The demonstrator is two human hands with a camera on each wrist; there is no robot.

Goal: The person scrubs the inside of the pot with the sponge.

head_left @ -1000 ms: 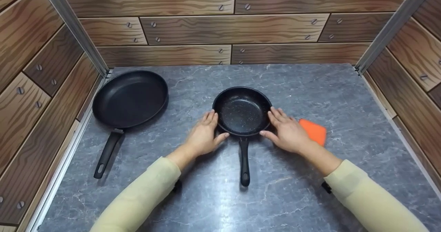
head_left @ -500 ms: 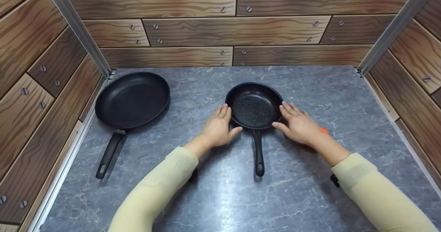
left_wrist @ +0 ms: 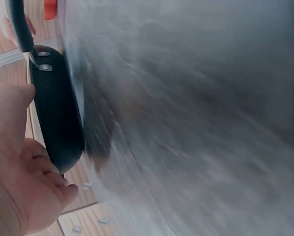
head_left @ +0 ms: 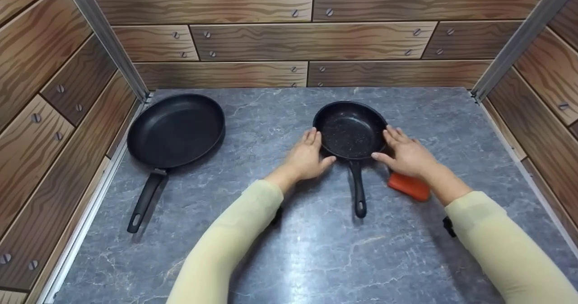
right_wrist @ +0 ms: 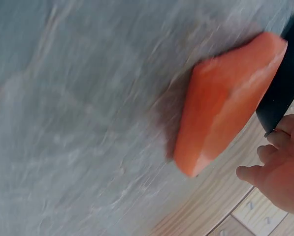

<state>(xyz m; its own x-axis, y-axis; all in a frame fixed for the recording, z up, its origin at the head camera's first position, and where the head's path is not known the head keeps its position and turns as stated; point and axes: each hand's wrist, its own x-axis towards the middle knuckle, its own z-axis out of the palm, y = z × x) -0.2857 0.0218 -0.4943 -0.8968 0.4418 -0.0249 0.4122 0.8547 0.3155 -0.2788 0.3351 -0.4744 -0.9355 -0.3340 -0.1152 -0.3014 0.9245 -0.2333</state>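
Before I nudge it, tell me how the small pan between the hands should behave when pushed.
The small pan looks stiff-walled, so it should keep its shape. Its broad, flat floor suggests sliding rather than rolling. The long handle juts from one side, so an off-centre push may swing it round.

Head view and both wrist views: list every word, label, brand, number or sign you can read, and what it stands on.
None: no readable text in any view.
The small pan shows only pale speckles, the large pan and the orange object no lettering, and the wood-patterned wall only grain and screw heads.
The wrist views are partly blurred, so tiny marks could be missed.
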